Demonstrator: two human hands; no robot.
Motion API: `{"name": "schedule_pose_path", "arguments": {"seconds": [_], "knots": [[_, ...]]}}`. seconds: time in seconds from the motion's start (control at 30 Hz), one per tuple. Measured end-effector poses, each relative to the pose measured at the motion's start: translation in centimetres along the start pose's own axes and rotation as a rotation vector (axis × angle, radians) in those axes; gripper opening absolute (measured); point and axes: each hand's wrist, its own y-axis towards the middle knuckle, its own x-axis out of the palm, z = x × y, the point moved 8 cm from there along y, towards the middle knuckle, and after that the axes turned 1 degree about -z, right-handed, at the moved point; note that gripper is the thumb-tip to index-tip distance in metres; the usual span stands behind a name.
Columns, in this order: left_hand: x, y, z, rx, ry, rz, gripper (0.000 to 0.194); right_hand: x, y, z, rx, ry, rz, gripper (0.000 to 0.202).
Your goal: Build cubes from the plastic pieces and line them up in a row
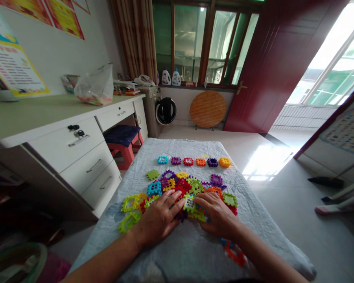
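While a red-orange piece (pixel 238 258) lies nearer the body than the right grip (pixel 218 211), beside its forearm, a sideways sweep of that arm could drag the piece along the cloth-covered surface (pixel 177 255). Between the two grips sits a green piece (pixel 189 203) with a white window, resting on others. The right grip is bent, its fingertips at that piece's right side; the left grip (pixel 159 215) lies palm down, fingers slightly fanned, index tip near the left side. Whether either truly pinches it, I cannot tell.

Under and around both grips spreads the loose pile. Its toothed edges look likely to snag, so lifting one piece could bring neighbours along, and uneven pressure from the palms could make the stack slide. Left of the left grip lies a yellow frame (pixel 129 203); just right of the right grip, a flat green plate (pixel 230 199), which an outward nudge could shift. Just past the left fingertips is a blue square (pixel 154 188).

Farther ahead of both grips stands a row of six pieces (pixel 188 161); a forward shove through the pile could break its line. Well beyond are a washer (pixel 165 111) and a round board (pixel 208 109).
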Motion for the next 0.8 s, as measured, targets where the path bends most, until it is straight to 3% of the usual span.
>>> {"name": "schedule_pose_path", "arguments": {"seconds": [0.33, 0.53, 0.63, 0.8], "knots": [[-1.7, 2.0, -2.4, -0.087, -0.086, 0.147, 0.038, -2.1, 2.0, 4.2, 0.173, 0.12, 0.156, 0.019], [-2.5, 2.3, -3.2, -0.091, -0.109, 0.081, 0.041, -3.1, 2.6, 8.0, 0.42, -0.021, 0.196, 0.016], [-3.1, 3.0, -3.7, -0.126, -0.089, 0.103, 0.039, -2.9, 2.3, 9.5, 0.511, -0.047, 0.244, 0.026], [-1.8, 4.5, -4.2, -0.18, -0.064, 0.025, 0.061, -2.1, 2.8, 7.7, 0.314, 0.072, 0.32, 0.046]]}}
